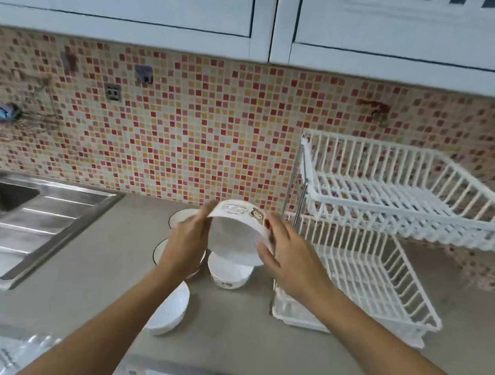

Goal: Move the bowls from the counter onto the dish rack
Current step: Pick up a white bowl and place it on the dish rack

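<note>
Head view, subject: a person at a grey tabletop [91,278], both hands raised on one bowl.
Held bowl: the held bowl [233,239] is lifted clear of the tabletop and tilted, its white inside facing the camera and a printed band along its outer wall at 12 o'clock.
Left hand: the left hand [187,241] presses against the bowl's rim at 9 o'clock, fingers together and curled along the edge.
Right hand: the right hand [286,258] clasps the rim at 3 o'clock, fingers [267,258] wrapped over the lip; a two-sided hold.
Bowls remaining: a small patterned bowl [229,271] stands directly beneath the held one; a plain white bowl [168,308] lies under the left forearm at 7 o'clock; two dark-rimmed bowls [183,216] and [161,250] are partly hidden behind the left hand.
Dish rack: the dish rack [385,227], white wire with two tiers, stands at 3 o'clock from the bowls, just beside them; both tiers appear empty.
Surroundings: a steel sink [25,214] at 9 o'clock.
Step in hand (judgement): carrying the first bowl towards the rack.
Technique (judgement): keep both palms on opposite rim points, swing towards 3 o'clock high enough to clear the small bowl and the rack's front rail, then lower onto the wires before letting go.
</note>
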`<state>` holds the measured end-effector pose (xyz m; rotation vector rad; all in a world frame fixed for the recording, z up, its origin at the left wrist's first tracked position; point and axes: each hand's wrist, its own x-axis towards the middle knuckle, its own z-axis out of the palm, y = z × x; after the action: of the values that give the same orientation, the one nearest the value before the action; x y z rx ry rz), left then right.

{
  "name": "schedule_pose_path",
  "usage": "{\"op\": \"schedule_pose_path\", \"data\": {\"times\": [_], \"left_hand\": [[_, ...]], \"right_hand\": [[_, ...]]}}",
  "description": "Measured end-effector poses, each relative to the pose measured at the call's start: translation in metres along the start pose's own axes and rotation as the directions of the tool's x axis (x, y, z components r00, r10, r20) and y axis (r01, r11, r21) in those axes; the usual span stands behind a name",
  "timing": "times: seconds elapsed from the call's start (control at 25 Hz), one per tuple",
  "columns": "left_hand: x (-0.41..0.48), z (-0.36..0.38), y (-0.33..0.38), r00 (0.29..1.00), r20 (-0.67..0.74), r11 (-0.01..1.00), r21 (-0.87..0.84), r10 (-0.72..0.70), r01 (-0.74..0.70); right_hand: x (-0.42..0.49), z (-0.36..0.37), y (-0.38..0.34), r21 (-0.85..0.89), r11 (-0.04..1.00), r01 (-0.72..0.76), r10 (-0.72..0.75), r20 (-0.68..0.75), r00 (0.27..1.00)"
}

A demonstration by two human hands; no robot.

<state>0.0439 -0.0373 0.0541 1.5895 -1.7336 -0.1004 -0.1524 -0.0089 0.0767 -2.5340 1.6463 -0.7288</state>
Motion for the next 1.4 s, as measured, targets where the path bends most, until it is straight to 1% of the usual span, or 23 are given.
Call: {"op": "schedule_pose_path", "data": {"times": [0.04,0.08,0.16,0.2,0.28,0.32,0.4,0.44,0.52,0.6,0.64,0.72,0.8,0.88,0.92,1.0,1.12,1.24,1.32,1.4], "left_hand": [[0.004,-0.012,0.012,0.996,-0.09,0.994,-0.109,0.015,-0.025],[0.01,-0.022,0.024,0.988,-0.15,0.98,-0.19,0.031,-0.06],[0.021,-0.036,0.05,0.971,-0.204,0.952,-0.254,0.122,-0.173],[0.027,-0.042,0.062,0.962,-0.199,0.929,-0.284,0.185,-0.238],[0.043,-0.051,0.088,0.952,-0.096,0.844,-0.444,0.29,-0.302],[0.052,-0.052,0.1,0.943,-0.028,0.791,-0.537,0.33,-0.293],[0.072,-0.047,0.121,0.92,0.077,0.711,-0.66,0.385,-0.242],[0.083,-0.042,0.133,0.912,0.099,0.696,-0.68,0.397,-0.23],[0.101,-0.029,0.157,0.91,0.096,0.733,-0.629,0.404,-0.259],[0.12,-0.015,0.179,0.91,0.119,0.79,-0.55,0.397,-0.272],[0.132,-0.006,0.188,0.909,0.151,0.816,-0.514,0.39,-0.264],[0.158,0.014,0.203,0.892,0.234,0.875,-0.4,0.386,-0.274],[0.182,0.036,0.214,0.862,0.341,0.912,-0.301,0.375,-0.278],[0.201,0.059,0.221,0.819,0.46,0.939,-0.199,0.342,-0.281],[0.209,0.07,0.224,0.798,0.514,0.949,-0.16,0.315,-0.271],[0.224,0.09,0.227,0.757,0.612,0.974,-0.123,0.227,-0.192],[0.237,0.114,0.225,0.699,0.71,0.992,0.005,0.085,-0.127],[0.242,0.127,0.223,0.646,0.763,0.992,0.093,-0.014,-0.088],[0.245,0.132,0.222,0.625,0.779,0.991,0.109,-0.038,-0.075],[0.246,0.133,0.223,0.591,0.806,0.994,0.08,-0.02,-0.075]], "right_hand": [[0.003,-0.016,-0.003,0.015,1.0,0.0,0.0,-0.042,0.999],[0.006,-0.031,-0.005,0.021,1.0,0.0,0.002,-0.079,0.997],[0.015,-0.059,-0.004,0.041,0.999,0.028,-0.02,-0.177,0.984],[0.017,-0.073,-0.001,0.052,0.997,0.054,-0.041,-0.223,0.974],[0.021,-0.099,0.013,0.073,0.993,0.091,-0.068,-0.278,0.958],[0.024,-0.11,0.025,0.101,0.99,0.1,-0.069,-0.278,0.958],[0.03,-0.13,0.054,0.234,0.965,0.121,-0.053,-0.28,0.959],[0.033,-0.138,0.07,0.316,0.939,0.135,-0.041,-0.288,0.957],[0.039,-0.15,0.095,0.418,0.902,0.107,0.015,-0.28,0.96],[0.048,-0.161,0.114,0.447,0.893,0.048,0.087,-0.277,0.957],[0.053,-0.165,0.127,0.438,0.899,0.007,0.117,-0.255,0.96],[0.068,-0.171,0.156,0.394,0.914,-0.097,0.172,-0.161,0.972],[0.084,-0.174,0.185,0.338,0.921,-0.194,0.228,-0.064,0.972],[0.099,-0.176,0.21,0.275,0.928,-0.251,0.257,0.012,0.966],[0.106,-0.175,0.22,0.251,0.932,-0.261,0.254,0.061,0.965],[0.118,-0.17,0.236,0.199,0.947,-0.254,0.219,0.18,0.959],[0.131,-0.154,0.255,0.128,0.956,-0.263,0.215,0.302,0.929],[0.141,-0.139,0.268,0.08,0.959,-0.273,0.226,0.368,0.902],[0.146,-0.135,0.272,0.047,0.961,-0.272,0.233,0.39,0.891],[0.15,-0.136,0.273,0.049,0.962,-0.268,0.227,0.401,0.888]]}}
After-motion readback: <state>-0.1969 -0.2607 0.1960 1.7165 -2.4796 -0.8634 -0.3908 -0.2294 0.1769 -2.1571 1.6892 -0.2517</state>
